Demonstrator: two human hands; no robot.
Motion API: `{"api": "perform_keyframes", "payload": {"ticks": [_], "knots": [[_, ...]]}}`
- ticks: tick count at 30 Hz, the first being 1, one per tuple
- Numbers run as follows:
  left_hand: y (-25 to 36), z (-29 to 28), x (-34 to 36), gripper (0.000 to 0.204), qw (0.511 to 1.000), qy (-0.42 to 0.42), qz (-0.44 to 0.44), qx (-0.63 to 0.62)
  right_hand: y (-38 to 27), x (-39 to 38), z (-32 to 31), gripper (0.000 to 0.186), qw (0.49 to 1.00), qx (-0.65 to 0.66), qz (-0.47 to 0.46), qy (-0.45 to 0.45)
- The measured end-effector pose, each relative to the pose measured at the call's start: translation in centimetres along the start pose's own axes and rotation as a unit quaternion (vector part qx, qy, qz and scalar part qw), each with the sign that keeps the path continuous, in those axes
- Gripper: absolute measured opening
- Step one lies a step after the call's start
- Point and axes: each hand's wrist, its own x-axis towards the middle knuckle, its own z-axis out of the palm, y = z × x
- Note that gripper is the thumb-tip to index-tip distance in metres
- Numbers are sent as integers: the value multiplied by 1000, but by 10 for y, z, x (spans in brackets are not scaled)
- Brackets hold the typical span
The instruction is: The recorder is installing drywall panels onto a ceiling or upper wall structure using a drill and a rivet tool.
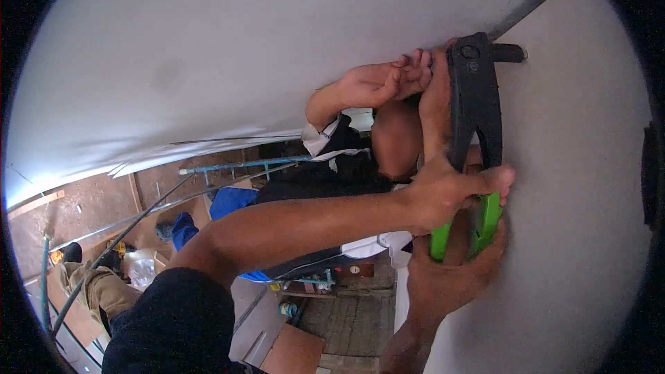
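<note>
Head view, held riveter (476, 90), blue container (287, 309)

Soft, middling light greys the pale surface (131, 48) toward ten o'clock, whitening near nine, where faint shadows streak it. Speckled black rings the fisheye view, straight edges bow near the rim, and the dark sleeve (176, 325) around seven loses detail.

A blue scaffold rail (228, 166), plastic bag (142, 269) and brown board (294, 350) show below.
</note>
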Motion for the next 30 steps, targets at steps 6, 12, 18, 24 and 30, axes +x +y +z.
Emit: {"api": "perform_keyframes", "payload": {"ticks": [6,12,18,24,30], "knots": [[4,15,12,46,955,98,73,270,7,10,-1,71,1000,25,13,12],[18,9,6,67,949,21,8,313,4,12,-23,52,976,219,-6,-10],[95,-14,-34,80,910,-25,-212,354,-4,20,-16,38,996,86,12,8],[72,7,-24,87,906,-20,-246,344,-4,19,-22,35,992,90,17,89],[51,11,-23,78,970,24,-139,199,-11,19,-27,36,990,110,16,83]]}}
